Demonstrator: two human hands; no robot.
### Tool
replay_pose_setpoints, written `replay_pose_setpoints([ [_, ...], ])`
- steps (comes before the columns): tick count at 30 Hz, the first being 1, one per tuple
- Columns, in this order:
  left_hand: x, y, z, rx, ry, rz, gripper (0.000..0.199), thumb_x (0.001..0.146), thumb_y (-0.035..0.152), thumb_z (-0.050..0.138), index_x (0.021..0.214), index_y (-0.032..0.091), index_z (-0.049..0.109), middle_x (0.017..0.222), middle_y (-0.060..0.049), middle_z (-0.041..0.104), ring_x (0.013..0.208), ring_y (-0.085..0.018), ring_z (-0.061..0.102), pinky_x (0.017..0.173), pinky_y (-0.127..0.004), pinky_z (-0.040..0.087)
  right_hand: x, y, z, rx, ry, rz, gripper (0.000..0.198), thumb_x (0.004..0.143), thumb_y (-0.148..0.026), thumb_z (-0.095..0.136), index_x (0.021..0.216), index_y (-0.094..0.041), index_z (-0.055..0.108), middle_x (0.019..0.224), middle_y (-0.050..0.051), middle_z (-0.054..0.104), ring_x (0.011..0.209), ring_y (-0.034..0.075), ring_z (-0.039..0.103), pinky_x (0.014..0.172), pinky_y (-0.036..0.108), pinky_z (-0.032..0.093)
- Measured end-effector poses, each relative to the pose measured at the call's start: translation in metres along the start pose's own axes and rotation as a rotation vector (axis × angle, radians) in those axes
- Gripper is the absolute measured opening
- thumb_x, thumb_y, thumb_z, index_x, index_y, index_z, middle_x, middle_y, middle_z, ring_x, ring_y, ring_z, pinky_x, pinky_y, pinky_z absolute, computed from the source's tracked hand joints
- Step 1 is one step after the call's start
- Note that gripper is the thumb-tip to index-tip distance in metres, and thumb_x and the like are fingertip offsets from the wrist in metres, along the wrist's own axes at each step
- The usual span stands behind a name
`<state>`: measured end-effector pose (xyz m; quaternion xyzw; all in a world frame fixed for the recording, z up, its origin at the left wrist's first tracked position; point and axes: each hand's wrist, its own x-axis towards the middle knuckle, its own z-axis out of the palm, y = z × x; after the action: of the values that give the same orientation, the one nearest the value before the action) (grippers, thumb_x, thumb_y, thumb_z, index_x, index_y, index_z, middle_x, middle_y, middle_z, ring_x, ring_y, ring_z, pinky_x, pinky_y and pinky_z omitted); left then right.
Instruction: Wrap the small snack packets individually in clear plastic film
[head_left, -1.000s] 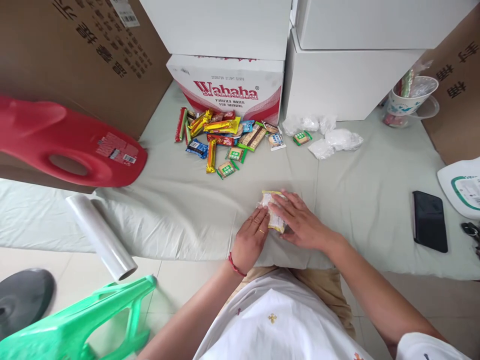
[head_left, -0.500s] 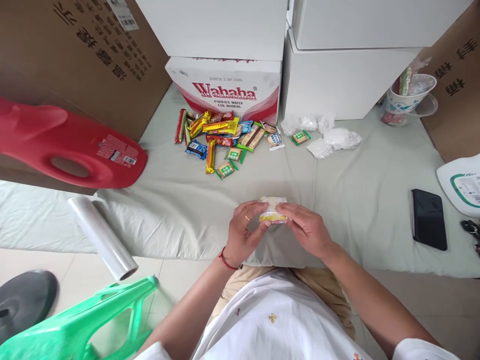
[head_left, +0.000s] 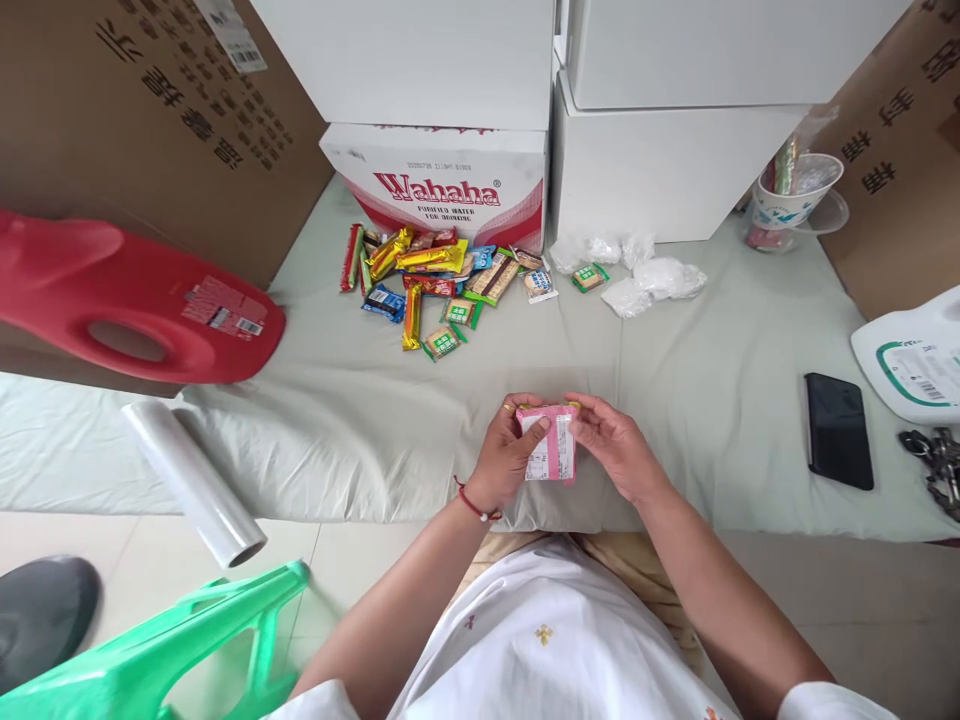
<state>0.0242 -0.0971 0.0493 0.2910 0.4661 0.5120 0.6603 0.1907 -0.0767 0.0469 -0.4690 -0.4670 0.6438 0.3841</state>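
Note:
A small packet point(head_left: 559, 455) with a pink and white printed face is held just above the cloth near its front edge. My left hand point(head_left: 511, 450) grips its left side, thumb lying across the printed face and fingers behind. At the upper right corner my right hand point(head_left: 613, 440) pinches the packet between thumb and fingers. A little yellow shows along its top edge. Beyond the hands lies a heap of wrapped snacks point(head_left: 431, 258), with a green-edged wrapped biscuit point(head_left: 445, 343) nearest. Crumpled clear plastic wrap point(head_left: 664, 280) lies to the right, beside another green-wrapped biscuit point(head_left: 590, 277).
White boxes point(head_left: 465, 185) stand along the back. A red jug point(head_left: 142, 300) and a roll of clear film point(head_left: 195, 485) are at left, above a green stool point(head_left: 165, 640). To the right are a phone point(head_left: 840, 430), keys point(head_left: 937, 465), a white bottle point(head_left: 911, 360) and a paper cup point(head_left: 795, 195).
Both hands have turned the packet over, so its pink and white printed face now shows instead of the pale and yellow side. The view has shifted slightly.

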Motion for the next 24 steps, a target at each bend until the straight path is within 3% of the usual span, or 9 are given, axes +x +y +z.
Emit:
replay_pose_setpoints([
  [6,0.005,-0.010,0.003,0.085,0.151,-0.008,0.042,0.073,0.044,0.084,0.097,0.023,0.056,0.089,0.001,0.068,0.067,-0.013,0.061,0.060,-0.027,0.050,-0.003,0.024,0.008,-0.111,0.104,-0.062,0.045,0.088,-0.052,0.073,0.124,-0.025,0.069,0.111,0.008,0.077,0.099,0.023,0.074,0.087,0.038,0.063],
  [10,0.007,-0.005,0.004,-0.020,0.137,-0.035,0.042,0.073,0.042,0.083,0.097,0.023,0.054,0.093,0.000,0.068,0.071,-0.014,0.062,0.064,-0.028,0.052,-0.002,0.027,0.008,-0.105,0.207,-0.096,0.063,0.086,-0.054,0.075,0.138,-0.022,0.060,0.131,0.013,0.071,0.118,0.026,0.070,0.098,0.040,0.060],
  [12,0.007,-0.003,0.005,-0.095,0.140,-0.037,0.050,0.071,0.039,0.085,0.105,0.025,0.051,0.096,0.001,0.067,0.074,-0.014,0.064,0.066,-0.029,0.054,-0.002,0.025,0.008,-0.093,0.165,-0.071,0.065,0.089,-0.058,0.071,0.141,-0.022,0.059,0.137,0.014,0.068,0.124,0.026,0.067,0.100,0.040,0.059],
  [16,0.009,-0.003,0.008,-0.066,0.124,0.009,0.049,0.071,0.039,0.084,0.105,0.025,0.053,0.101,0.000,0.067,0.079,-0.015,0.065,0.071,-0.030,0.054,-0.004,0.019,0.010,-0.111,-0.008,-0.076,0.049,0.099,-0.059,0.056,0.133,-0.025,0.064,0.125,0.006,0.074,0.108,0.023,0.072,0.091,0.034,0.059],
  [20,0.014,0.004,0.002,-0.016,0.063,-0.019,0.054,0.072,0.040,0.086,0.113,0.025,0.055,0.111,-0.003,0.070,0.091,-0.018,0.068,0.078,-0.032,0.054,-0.006,0.015,0.010,-0.079,0.051,-0.067,0.051,0.098,-0.059,0.058,0.136,-0.027,0.064,0.121,0.003,0.075,0.108,0.023,0.070,0.090,0.032,0.058],
  [24,0.020,0.010,-0.009,-0.234,0.101,-0.099,0.050,0.080,0.050,0.078,0.117,0.024,0.056,0.127,-0.009,0.069,0.109,-0.021,0.069,0.086,-0.034,0.056,-0.004,0.012,0.010,0.142,0.126,0.034,0.056,0.089,-0.063,0.068,0.131,-0.025,0.068,0.115,0.005,0.077,0.103,0.025,0.072,0.086,0.035,0.059],
])
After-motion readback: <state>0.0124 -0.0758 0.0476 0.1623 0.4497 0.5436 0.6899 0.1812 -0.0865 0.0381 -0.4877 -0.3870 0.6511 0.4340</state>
